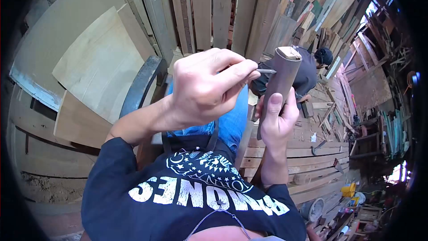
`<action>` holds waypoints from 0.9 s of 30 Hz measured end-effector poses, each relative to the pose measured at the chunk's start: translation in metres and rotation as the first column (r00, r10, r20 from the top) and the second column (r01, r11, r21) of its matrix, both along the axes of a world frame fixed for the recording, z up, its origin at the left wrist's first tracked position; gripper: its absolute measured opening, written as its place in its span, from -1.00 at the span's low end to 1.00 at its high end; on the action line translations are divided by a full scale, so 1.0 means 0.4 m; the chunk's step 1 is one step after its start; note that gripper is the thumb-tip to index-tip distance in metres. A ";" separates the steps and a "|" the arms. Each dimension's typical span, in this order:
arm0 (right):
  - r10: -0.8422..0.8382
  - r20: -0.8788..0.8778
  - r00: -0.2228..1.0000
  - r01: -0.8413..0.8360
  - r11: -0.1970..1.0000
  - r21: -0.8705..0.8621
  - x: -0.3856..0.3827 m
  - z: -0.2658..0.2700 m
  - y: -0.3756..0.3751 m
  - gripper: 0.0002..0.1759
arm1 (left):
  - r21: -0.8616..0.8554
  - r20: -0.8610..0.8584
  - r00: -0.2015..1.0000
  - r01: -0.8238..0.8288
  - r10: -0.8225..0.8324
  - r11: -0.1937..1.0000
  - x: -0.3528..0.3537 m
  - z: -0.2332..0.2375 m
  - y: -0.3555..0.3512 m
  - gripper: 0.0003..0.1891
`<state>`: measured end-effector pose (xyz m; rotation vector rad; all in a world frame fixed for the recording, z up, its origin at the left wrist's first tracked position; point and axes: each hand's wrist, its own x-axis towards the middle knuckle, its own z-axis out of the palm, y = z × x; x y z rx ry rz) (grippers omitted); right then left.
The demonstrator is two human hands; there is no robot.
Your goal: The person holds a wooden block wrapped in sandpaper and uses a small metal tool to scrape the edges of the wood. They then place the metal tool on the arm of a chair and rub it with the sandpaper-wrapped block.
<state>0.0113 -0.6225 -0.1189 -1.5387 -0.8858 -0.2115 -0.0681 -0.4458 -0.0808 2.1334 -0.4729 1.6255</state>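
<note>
My left hand is closed in a pencil-like pinch around a slim grey pointed tool; most of its shaft is hidden in my fingers. Its tip points right, at or close to the side of a rounded, grey-brown wooden piece; contact is hard to make out. That piece stands tilted upright, with a pale wood end at the top. Wrapped round its lower part is my right hand, thumb lying along the near face.
A co-worker in a dark shirt and cap crouches just beyond the wooden piece. Wide boards lean at the left, near a dark curved rail. Slatted planks, wood scraps and a bucket are on the right.
</note>
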 end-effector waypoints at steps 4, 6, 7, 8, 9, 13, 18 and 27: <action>0.039 -0.027 0.999 -0.036 0.996 0.081 -0.004 -0.001 0.003 -0.53 | -0.018 -0.018 0.999 -0.043 0.043 0.999 0.001 -0.007 0.006 -0.76; 0.050 -0.023 0.998 -0.048 0.996 0.078 -0.003 0.000 0.000 -0.52 | -0.017 -0.080 0.995 -0.069 0.067 0.997 -0.001 -0.005 0.003 -0.75; 0.039 0.007 0.999 -0.040 0.998 0.056 -0.001 -0.003 -0.001 -0.53 | -0.024 -0.108 0.991 -0.086 0.082 0.996 -0.004 -0.005 0.000 -0.74; 0.029 0.037 0.999 -0.031 0.999 0.036 -0.001 -0.005 -0.001 -0.54 | -0.024 -0.108 0.991 -0.086 0.083 0.996 -0.006 -0.005 -0.001 -0.74; 0.029 0.036 0.999 -0.030 0.999 0.037 -0.001 -0.007 -0.001 -0.54 | -0.031 -0.124 0.989 -0.088 0.084 0.996 -0.007 -0.005 -0.001 -0.75; 0.016 0.053 0.998 -0.016 1.000 0.008 0.001 -0.010 -0.004 -0.55 | -0.021 -0.152 0.983 -0.110 0.105 0.994 -0.009 0.000 0.001 -0.77; -0.021 0.115 0.993 0.026 0.999 -0.036 0.009 -0.025 -0.006 -0.53 | -0.004 -0.173 0.981 -0.094 0.092 0.996 -0.003 -0.009 0.008 -0.78; -0.034 0.138 0.990 0.039 0.999 -0.035 0.011 -0.019 -0.007 -0.52 | 0.026 -0.191 0.981 -0.040 0.044 0.999 0.000 -0.016 0.004 -0.76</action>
